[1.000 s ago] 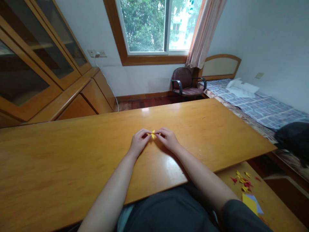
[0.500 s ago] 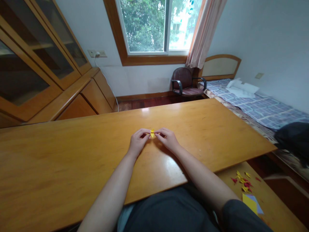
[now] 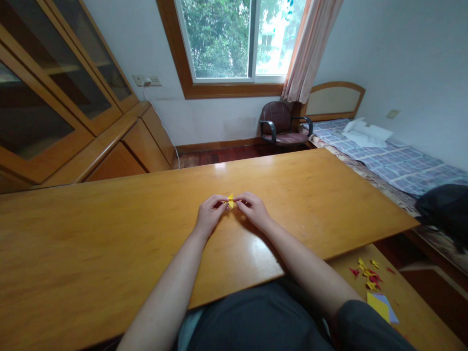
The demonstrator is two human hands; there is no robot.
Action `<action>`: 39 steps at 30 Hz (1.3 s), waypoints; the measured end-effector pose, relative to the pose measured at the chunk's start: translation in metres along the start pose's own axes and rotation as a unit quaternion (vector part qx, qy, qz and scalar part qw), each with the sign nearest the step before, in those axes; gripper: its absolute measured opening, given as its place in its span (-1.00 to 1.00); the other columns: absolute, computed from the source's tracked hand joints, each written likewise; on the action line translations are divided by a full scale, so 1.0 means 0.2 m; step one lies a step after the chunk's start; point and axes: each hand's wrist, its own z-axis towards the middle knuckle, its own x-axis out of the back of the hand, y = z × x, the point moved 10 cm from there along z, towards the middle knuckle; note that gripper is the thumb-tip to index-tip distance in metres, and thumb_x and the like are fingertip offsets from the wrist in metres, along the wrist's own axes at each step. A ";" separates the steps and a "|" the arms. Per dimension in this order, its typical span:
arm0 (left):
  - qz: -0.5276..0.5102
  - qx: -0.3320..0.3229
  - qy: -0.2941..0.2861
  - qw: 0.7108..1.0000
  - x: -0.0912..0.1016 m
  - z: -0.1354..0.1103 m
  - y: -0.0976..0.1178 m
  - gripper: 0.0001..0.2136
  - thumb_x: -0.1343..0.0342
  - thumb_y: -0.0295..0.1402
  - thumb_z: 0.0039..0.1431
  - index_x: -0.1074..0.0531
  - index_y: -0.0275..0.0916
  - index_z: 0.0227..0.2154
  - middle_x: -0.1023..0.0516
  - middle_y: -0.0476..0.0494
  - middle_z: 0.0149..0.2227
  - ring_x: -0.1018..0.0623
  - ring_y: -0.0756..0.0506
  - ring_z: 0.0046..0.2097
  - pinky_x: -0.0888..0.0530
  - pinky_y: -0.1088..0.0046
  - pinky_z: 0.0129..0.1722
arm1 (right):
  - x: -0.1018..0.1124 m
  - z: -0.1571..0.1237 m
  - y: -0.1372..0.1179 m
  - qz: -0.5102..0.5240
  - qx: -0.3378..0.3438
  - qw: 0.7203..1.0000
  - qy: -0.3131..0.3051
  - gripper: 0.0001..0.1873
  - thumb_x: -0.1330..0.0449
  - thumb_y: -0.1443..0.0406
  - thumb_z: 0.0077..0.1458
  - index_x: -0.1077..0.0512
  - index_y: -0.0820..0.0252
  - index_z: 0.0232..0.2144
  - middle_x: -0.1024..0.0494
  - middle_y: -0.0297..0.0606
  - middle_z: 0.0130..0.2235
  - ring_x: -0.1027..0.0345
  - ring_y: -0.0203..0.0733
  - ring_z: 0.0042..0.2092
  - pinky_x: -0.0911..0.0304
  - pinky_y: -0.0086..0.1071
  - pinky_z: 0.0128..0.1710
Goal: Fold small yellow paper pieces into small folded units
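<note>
A small yellow origami crane is held just above the wooden table, between my two hands. My left hand pinches its left end between thumb and fingertips. On the opposite side, my right hand pinches the right end the same way. Two pointed yellow flaps stick out, one away from me and one toward me. The ends inside my fingers are hidden.
On a lower surface at the right lie several yellow and red folded paper cranes beside yellow and lilac paper sheets. Past the table stand an armchair, a bed with a black bag, and a cabinet.
The crane's flaps appear slightly more spread and upright between my fingers. Both hands stay in nearly the same place and keep their pinch.
</note>
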 end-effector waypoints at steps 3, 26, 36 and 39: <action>0.001 0.012 -0.009 1.000 -0.01 0.00 -0.01 -0.87 -0.17 -0.32 0.13 -0.53 -0.20 -0.28 -0.59 -0.09 -0.30 -0.58 -0.06 -0.29 -0.50 0.42 -0.22 | 0.00 0.00 0.01 -0.004 -0.009 1.000 0.002 -0.84 -0.15 0.39 0.14 -0.54 0.15 -0.28 -0.54 -0.26 -0.28 -0.40 -0.22 -0.25 -0.29 -0.38 -0.24; -0.098 0.146 -0.098 0.979 -0.12 -0.03 -0.15 -0.75 -0.14 -0.14 0.15 -0.48 -0.26 -0.34 -0.58 -0.09 -0.41 -0.57 -0.08 -0.33 -0.50 0.41 -0.24 | 0.00 0.00 0.04 -0.037 0.019 0.999 -0.009 -0.83 -0.15 0.38 0.18 -0.51 0.15 -0.21 -0.51 -0.24 -0.27 -0.38 -0.21 -0.22 -0.28 -0.35 -0.17; -0.099 0.157 -0.100 0.978 -0.12 -0.03 -0.16 -0.74 -0.16 -0.12 0.12 -0.49 -0.25 -0.40 -0.58 -0.09 -0.43 -0.56 -0.08 -0.37 -0.49 0.44 -0.31 | 0.03 -0.01 0.16 0.077 -0.094 0.991 0.046 -0.84 -0.26 0.20 0.07 -0.47 0.17 -0.33 -0.54 -0.29 -0.33 -0.40 -0.22 -0.30 -0.31 -0.36 -0.25; -0.107 0.160 -0.085 0.978 -0.11 -0.03 -0.17 -0.73 -0.16 -0.12 0.12 -0.48 -0.26 -0.41 -0.59 -0.11 -0.42 -0.57 -0.08 -0.36 -0.49 0.44 -0.30 | 0.01 -0.02 0.20 0.121 -0.116 0.985 0.052 -0.77 -0.29 0.17 0.03 -0.43 0.19 -0.32 -0.53 -0.29 -0.33 -0.40 -0.22 -0.30 -0.31 -0.37 -0.26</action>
